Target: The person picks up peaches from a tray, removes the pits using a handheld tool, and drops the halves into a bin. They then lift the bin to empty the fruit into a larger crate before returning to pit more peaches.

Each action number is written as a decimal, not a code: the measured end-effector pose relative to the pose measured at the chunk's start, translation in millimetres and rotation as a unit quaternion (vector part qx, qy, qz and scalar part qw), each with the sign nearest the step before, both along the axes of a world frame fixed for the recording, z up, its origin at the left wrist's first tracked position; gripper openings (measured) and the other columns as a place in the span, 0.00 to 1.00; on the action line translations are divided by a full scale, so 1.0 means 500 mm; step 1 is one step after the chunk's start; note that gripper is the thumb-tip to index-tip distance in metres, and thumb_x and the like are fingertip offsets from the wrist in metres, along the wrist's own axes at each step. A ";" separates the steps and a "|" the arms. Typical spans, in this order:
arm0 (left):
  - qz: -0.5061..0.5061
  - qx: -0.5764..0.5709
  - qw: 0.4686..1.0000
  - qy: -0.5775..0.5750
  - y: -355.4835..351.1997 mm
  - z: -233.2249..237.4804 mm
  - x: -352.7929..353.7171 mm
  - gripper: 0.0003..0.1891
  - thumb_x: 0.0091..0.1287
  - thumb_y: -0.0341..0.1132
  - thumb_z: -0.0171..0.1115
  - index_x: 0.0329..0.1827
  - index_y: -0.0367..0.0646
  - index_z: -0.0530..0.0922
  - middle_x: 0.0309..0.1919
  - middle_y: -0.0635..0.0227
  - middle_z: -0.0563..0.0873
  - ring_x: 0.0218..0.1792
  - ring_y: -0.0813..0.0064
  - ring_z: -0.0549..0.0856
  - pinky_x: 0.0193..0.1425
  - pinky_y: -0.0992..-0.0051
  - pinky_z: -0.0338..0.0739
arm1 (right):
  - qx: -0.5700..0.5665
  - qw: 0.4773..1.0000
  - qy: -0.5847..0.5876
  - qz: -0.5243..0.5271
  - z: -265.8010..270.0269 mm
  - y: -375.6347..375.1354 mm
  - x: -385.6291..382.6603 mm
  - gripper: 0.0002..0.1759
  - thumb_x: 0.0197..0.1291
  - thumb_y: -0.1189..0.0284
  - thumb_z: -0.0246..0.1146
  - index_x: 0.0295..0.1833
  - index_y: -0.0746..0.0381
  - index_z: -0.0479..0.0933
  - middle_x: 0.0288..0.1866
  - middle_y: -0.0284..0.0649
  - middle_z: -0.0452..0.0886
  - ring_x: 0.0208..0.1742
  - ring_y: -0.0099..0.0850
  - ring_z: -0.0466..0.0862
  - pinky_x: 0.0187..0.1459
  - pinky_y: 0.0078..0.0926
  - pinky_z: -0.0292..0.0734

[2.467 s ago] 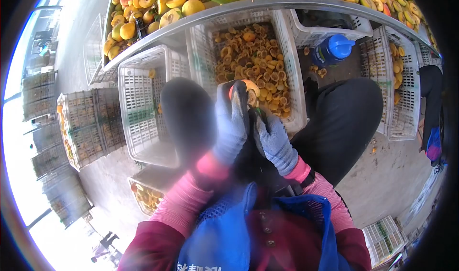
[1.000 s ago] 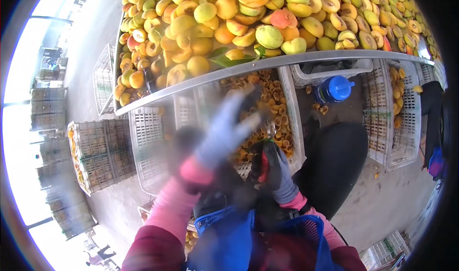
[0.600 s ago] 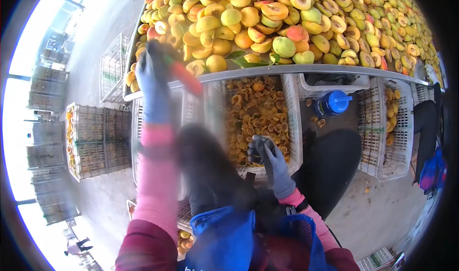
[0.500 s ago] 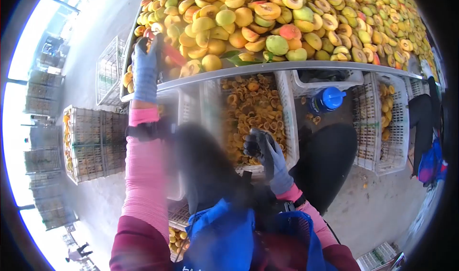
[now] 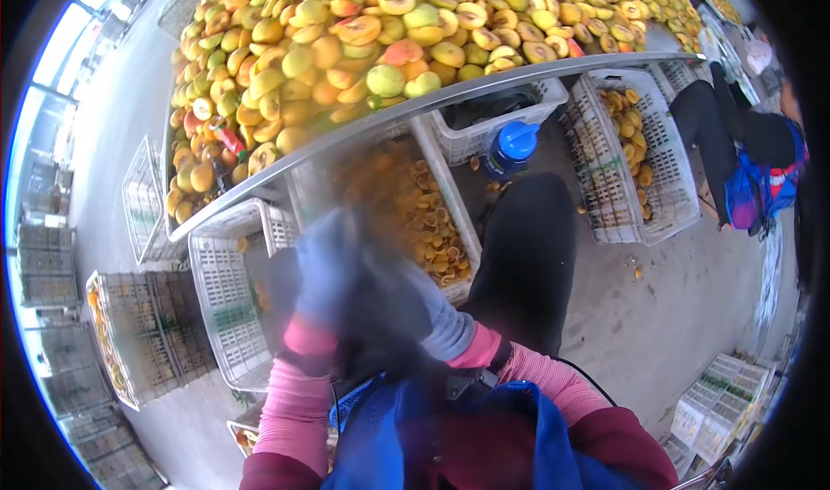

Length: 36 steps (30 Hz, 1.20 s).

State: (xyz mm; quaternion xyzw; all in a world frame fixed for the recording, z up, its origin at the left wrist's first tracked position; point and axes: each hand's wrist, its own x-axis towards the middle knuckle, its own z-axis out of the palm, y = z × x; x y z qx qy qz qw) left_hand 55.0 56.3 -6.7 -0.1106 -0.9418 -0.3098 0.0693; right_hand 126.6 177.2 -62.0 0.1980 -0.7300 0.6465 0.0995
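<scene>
My left hand (image 5: 324, 257), in a grey-blue glove, is smeared by motion in front of my knee, and its fingers cannot be made out. Close beside it is my right hand (image 5: 443, 315), also gloved; its fingers are blurred and hidden, so what either hand holds does not show. Beyond them, halved yellow-green peaches or similar stone fruit (image 5: 294, 62) are heaped on a metal-edged table (image 5: 380, 114). A small red object (image 5: 230, 139) lies among the fruit near the table's left corner. Below the table edge, a crate (image 5: 450, 200) holds cut orange fruit pieces (image 5: 437, 235).
An open white crate (image 5: 203, 270) stands left of my knee, with a fruit-filled crate (image 5: 156, 339) farther left. A blue bottle (image 5: 516, 143) stands under the table edge, left of another crate (image 5: 596, 166) of fruit. At right sits another person (image 5: 752, 140).
My left hand has come back from the fruit heap towards my lap, close to my right hand. The view has turned, showing more of the right side.
</scene>
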 end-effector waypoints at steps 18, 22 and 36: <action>0.029 0.196 0.964 0.177 0.012 0.130 -0.042 0.12 0.72 0.28 0.49 0.50 0.27 0.77 0.41 0.60 0.84 0.41 0.76 0.80 0.50 0.75 0.75 | -0.376 0.896 -0.237 0.018 0.154 0.194 -0.029 0.31 0.70 0.66 0.53 0.75 0.61 0.53 0.69 0.42 0.65 0.68 0.31 0.67 0.65 0.32 0.65; -0.050 0.086 0.983 0.156 0.085 0.084 -0.018 0.10 0.68 0.27 0.55 0.45 0.29 0.79 0.35 0.65 0.84 0.35 0.78 0.80 0.44 0.76 0.76 | -0.313 0.899 -0.291 0.095 0.120 0.164 -0.056 0.29 0.70 0.68 0.53 0.73 0.63 0.56 0.67 0.39 0.68 0.66 0.25 0.68 0.65 0.26 0.64; -0.085 0.416 0.904 -0.055 0.174 -0.158 -0.030 0.21 0.73 0.34 0.48 0.67 0.34 0.65 0.59 0.61 0.74 0.58 0.74 0.74 0.64 0.74 0.68 | -0.187 0.948 -0.240 -0.095 -0.089 0.085 -0.109 0.17 0.70 0.65 0.50 0.54 0.65 0.75 0.43 0.37 0.78 0.43 0.25 0.77 0.42 0.21 0.72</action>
